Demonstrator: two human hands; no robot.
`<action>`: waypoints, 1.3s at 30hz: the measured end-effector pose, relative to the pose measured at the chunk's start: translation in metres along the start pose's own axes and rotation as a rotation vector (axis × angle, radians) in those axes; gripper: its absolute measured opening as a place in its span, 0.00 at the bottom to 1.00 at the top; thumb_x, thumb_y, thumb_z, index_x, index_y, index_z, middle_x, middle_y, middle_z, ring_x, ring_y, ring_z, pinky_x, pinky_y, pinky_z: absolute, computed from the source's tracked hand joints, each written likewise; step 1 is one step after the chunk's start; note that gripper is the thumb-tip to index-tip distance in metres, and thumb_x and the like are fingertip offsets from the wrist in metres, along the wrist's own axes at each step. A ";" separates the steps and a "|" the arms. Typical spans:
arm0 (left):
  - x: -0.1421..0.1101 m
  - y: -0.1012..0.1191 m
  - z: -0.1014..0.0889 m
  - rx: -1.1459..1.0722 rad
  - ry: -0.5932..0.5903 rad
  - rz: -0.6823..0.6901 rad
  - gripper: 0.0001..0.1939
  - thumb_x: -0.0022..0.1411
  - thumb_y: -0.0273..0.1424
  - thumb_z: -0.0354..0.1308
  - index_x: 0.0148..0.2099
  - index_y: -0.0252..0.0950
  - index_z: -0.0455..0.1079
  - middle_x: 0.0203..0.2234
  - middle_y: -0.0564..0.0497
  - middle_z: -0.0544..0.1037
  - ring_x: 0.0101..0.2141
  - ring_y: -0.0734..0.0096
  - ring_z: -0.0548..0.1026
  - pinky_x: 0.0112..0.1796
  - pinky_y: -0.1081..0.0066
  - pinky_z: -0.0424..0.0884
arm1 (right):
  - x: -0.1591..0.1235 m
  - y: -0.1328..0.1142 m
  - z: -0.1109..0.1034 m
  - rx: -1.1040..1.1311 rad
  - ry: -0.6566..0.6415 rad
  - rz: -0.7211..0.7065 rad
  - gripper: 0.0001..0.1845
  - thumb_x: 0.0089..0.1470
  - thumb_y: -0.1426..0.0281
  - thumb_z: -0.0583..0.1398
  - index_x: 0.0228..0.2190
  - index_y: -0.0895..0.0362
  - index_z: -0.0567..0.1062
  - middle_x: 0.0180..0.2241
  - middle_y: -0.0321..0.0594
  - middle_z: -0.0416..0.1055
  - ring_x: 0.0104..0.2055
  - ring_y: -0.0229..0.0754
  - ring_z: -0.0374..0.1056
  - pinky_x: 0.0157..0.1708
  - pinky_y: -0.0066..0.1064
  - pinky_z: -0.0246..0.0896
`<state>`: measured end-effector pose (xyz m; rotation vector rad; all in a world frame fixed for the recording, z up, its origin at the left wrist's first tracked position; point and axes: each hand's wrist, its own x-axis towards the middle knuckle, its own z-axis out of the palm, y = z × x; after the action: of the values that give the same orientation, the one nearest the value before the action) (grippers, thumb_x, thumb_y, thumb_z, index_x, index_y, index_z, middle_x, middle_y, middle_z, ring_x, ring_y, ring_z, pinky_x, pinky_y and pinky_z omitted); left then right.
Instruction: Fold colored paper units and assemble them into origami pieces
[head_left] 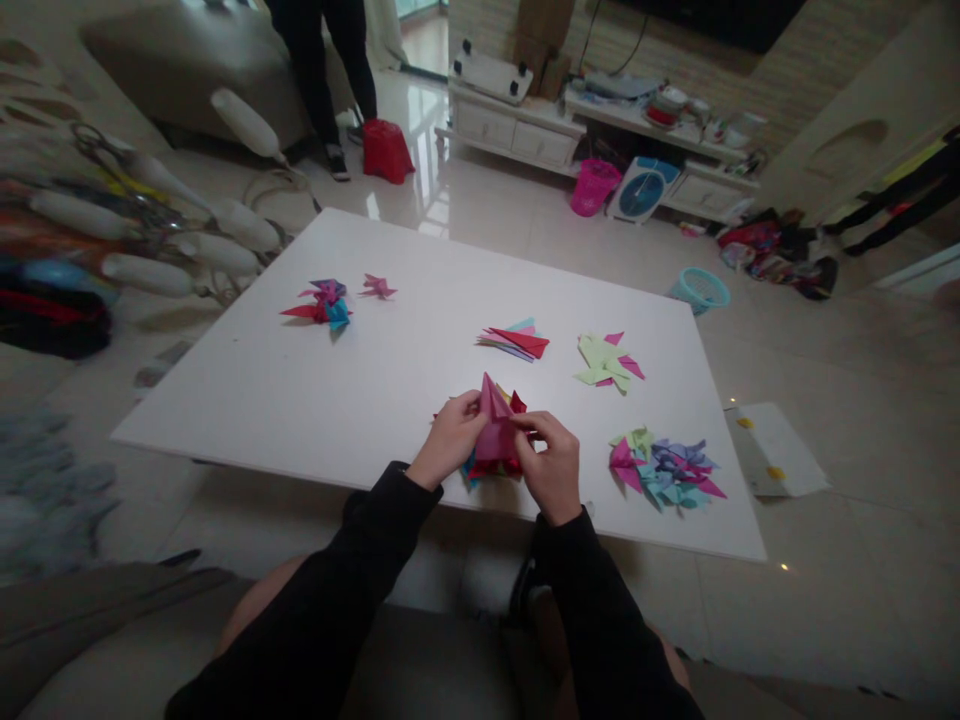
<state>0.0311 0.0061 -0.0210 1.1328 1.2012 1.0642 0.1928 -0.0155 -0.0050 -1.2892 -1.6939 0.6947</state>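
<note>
Between my hands is a pink sheet of origami paper (496, 436), partly folded, with its pointed tip toward the far side of the table. My left hand (453, 436) pinches its left edge. At the right edge, the fingers of my right hand (550, 462) are closed on a fold. Beneath the pink paper lies a pile of red, yellow and blue folded papers (517, 402), mostly hidden. Just beyond my hands, a small stack of long folded papers (517, 341) shows a red piece on top.
Light green and magenta folded papers (604, 360) lie at the right, with a mixed heap of folded pieces (664, 468) nearer me. More colourful folded pieces (322, 305) and a lone pink one (377, 287) lie far left on the white table (300, 400). A blue basket (700, 290) stands past the right edge.
</note>
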 end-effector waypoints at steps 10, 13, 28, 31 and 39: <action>-0.005 0.013 -0.003 -0.098 -0.052 -0.119 0.16 0.54 0.29 0.65 0.46 0.32 0.72 0.36 0.45 0.81 0.33 0.68 0.79 0.34 0.72 0.73 | 0.000 0.000 -0.001 -0.040 0.030 0.057 0.08 0.53 0.76 0.59 0.30 0.55 0.78 0.31 0.37 0.76 0.33 0.42 0.72 0.35 0.33 0.68; -0.007 0.020 -0.003 -0.184 -0.065 -0.162 0.11 0.57 0.30 0.62 0.43 0.33 0.71 0.33 0.48 0.80 0.30 0.73 0.77 0.31 0.76 0.70 | 0.001 0.001 -0.001 -0.006 0.046 0.096 0.07 0.52 0.76 0.59 0.29 0.55 0.77 0.30 0.37 0.76 0.33 0.41 0.72 0.34 0.32 0.68; -0.005 0.014 -0.001 -0.241 -0.076 -0.138 0.12 0.58 0.34 0.64 0.42 0.32 0.72 0.30 0.49 0.79 0.29 0.72 0.76 0.31 0.75 0.70 | 0.004 0.000 -0.007 -0.038 0.078 0.151 0.05 0.51 0.74 0.59 0.28 0.55 0.75 0.29 0.37 0.75 0.31 0.41 0.72 0.31 0.31 0.67; -0.008 0.018 -0.002 -0.267 -0.121 -0.175 0.13 0.59 0.35 0.64 0.43 0.32 0.72 0.26 0.53 0.76 0.24 0.77 0.72 0.28 0.77 0.66 | 0.005 -0.001 -0.010 -0.051 0.074 0.149 0.05 0.52 0.74 0.59 0.28 0.55 0.75 0.29 0.37 0.75 0.31 0.41 0.72 0.30 0.30 0.66; -0.004 0.008 -0.002 -0.131 -0.096 -0.120 0.11 0.59 0.34 0.64 0.42 0.32 0.73 0.30 0.47 0.80 0.28 0.71 0.77 0.31 0.73 0.71 | 0.006 0.003 -0.011 -0.006 -0.086 0.276 0.14 0.53 0.62 0.65 0.40 0.55 0.78 0.31 0.38 0.77 0.31 0.43 0.72 0.31 0.32 0.66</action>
<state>0.0290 0.0035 -0.0127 0.9871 1.0938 0.9718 0.2033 -0.0099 -0.0011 -1.5339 -1.6016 0.9170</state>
